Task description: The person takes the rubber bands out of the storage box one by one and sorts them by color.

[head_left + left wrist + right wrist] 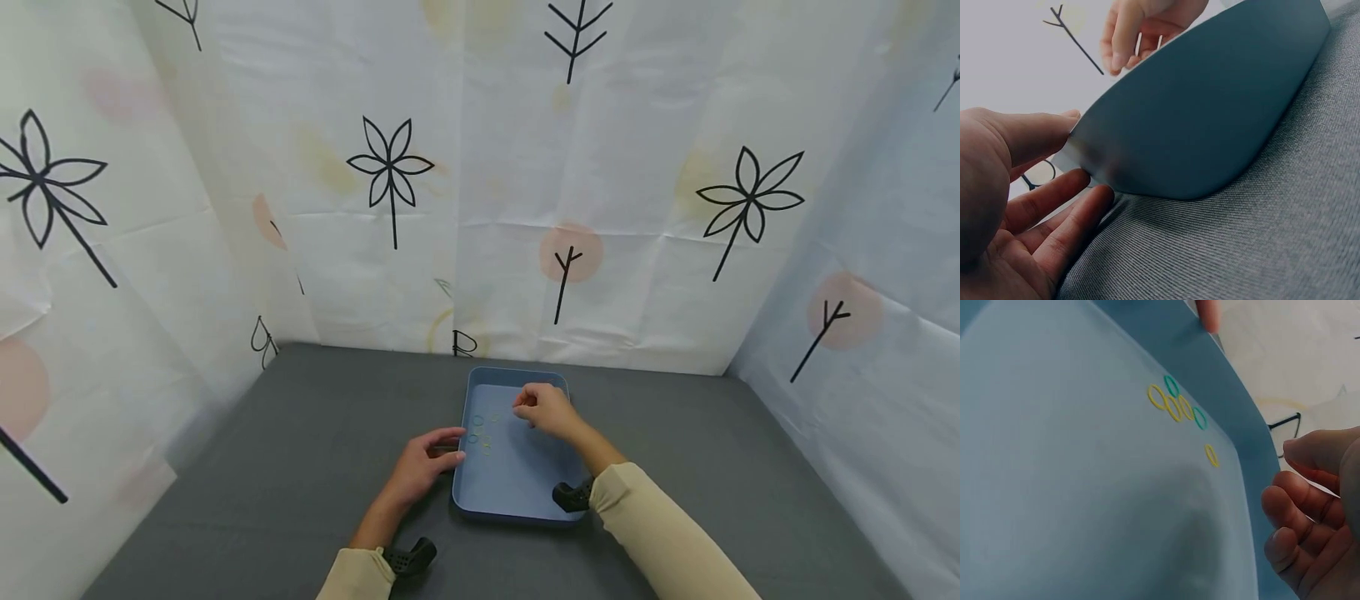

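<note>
A shallow blue tray [517, 487] lies on the dark cloth. My left hand [416, 468] holds its left side, a digit at the rim and other fingertips against the outer wall [1197, 112]. Inside the tray, near one wall, lie several thin yellow rubber bands [1157, 397] and two green rubber bands [1200, 419]. Over the tray's far right part hovers my right hand [547, 410], its fingers loosely bent. The right wrist view shows a gap between that thumb and the fingers [1282, 547], with nothing visible between them.
The dark grey cloth [300, 467] spreads around the tray. White sheets with plant drawings [502, 167] hang behind and at both sides. Each wrist wears a black device [411, 557] just beyond the beige sleeve.
</note>
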The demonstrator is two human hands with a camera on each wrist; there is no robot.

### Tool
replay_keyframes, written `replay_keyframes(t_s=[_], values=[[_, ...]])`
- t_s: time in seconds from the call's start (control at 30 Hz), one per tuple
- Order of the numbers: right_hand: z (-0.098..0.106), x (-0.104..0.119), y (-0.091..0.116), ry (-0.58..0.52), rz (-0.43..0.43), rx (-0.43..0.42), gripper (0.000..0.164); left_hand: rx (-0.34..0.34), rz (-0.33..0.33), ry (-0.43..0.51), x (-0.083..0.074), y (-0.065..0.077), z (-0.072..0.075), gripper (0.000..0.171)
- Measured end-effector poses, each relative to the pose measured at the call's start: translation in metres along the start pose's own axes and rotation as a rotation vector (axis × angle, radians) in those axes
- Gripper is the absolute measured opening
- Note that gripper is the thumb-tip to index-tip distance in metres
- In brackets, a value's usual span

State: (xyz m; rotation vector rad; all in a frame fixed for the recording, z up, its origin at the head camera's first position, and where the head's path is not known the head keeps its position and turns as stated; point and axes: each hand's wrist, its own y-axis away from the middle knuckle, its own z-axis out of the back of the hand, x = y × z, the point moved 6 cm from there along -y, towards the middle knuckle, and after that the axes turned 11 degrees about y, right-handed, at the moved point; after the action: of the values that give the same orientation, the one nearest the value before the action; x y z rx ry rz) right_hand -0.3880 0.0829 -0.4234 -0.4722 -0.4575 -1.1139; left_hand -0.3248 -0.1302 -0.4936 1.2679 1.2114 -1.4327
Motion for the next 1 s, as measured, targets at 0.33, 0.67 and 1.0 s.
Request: replay_keyframes(t_s=[0.33,0.67,1.0], values=[[-0.029,0.015,-0.014,0.027,0.058,0.074,0.004,0.010,-0.005,0.011,-0.001,0.000,0.000,0.039],[-0.052,0.015,-0.023,0.084,0.087,0.060,0.004,0.007,0.006,0.031,-0.007,0.002,-0.001,0.038],[-0.061,0.024,-0.023,0.054,0.120,0.070,0.004,0.046,-0.020,0.043,-0.038,0.015,-0.006,0.038]])
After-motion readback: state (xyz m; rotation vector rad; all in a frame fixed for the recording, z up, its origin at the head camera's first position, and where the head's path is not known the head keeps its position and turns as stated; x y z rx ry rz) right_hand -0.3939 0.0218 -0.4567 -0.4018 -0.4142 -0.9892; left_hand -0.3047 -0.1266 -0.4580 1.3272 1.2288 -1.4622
